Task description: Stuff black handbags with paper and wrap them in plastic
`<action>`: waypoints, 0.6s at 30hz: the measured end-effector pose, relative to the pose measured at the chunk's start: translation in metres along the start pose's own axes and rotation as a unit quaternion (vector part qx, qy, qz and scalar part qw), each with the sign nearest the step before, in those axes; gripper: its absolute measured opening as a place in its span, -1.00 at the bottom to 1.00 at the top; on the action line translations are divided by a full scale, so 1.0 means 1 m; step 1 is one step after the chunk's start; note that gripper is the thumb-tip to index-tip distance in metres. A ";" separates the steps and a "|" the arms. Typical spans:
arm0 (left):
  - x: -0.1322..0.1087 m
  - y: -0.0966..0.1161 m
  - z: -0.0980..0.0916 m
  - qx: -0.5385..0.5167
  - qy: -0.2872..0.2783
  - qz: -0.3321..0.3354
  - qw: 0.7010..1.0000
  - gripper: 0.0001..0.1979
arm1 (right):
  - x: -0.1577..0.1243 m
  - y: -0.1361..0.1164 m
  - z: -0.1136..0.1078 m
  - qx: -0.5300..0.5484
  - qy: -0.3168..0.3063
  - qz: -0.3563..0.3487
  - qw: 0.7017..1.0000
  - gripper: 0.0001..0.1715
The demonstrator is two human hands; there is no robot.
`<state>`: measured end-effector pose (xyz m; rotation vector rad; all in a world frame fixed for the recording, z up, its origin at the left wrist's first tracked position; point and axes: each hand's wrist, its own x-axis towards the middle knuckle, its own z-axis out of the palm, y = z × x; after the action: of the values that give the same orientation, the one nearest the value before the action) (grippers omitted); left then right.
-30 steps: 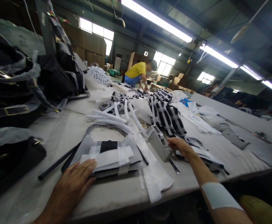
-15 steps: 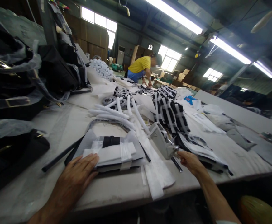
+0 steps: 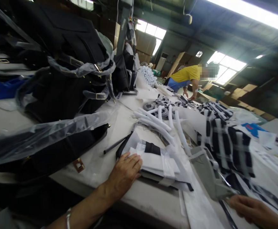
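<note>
My left hand (image 3: pixel 124 174) lies flat, fingers stretched, on the near left corner of a folded black bag piece (image 3: pixel 153 149) packed with white foam or paper. Clear tape strips cross this bundle. To its right stands a grey tape dispenser (image 3: pixel 204 171). At the dispenser's near toothed end, my right hand (image 3: pixel 251 208) is closed in a pinch, apparently on the tape's end; the tape itself is hard to make out. A thin black strap (image 3: pixel 116 144) sticks out from the bundle's left side.
Black bags with plastic-wrapped straps (image 3: pixel 69 79) crowd the left. White foam tubes (image 3: pixel 153 122) lie behind the bundle, and taped black-and-white bundles (image 3: pixel 224 148) to the right. Across the table a person in a yellow shirt (image 3: pixel 185 74) bends over their work.
My view has swung left, so the table things appear farther right and more bags show. My left hand stays on the bundle; my right hand stays at the dispenser's end.
</note>
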<state>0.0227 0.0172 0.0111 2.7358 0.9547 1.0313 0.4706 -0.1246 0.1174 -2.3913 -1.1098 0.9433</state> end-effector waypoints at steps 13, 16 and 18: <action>0.003 -0.006 -0.009 -0.026 -0.012 0.016 0.999 -0.65 | 0.026 -0.296 0.162 -0.269 -0.265 -0.333 0.864 -0.82; 0.001 -0.008 -0.004 -0.026 -0.010 0.011 1.000 -0.70 | 0.044 -0.313 0.183 -0.383 -0.238 -0.357 0.818 -0.86; 0.000 -0.008 -0.002 -0.022 -0.008 0.008 1.000 -0.72 | 0.049 -0.323 0.193 -0.448 -0.222 -0.371 0.783 -0.84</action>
<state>0.0169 0.0234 0.0105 2.7162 0.8979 1.0195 0.1847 0.1243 0.1335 -1.8783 -2.9267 0.7594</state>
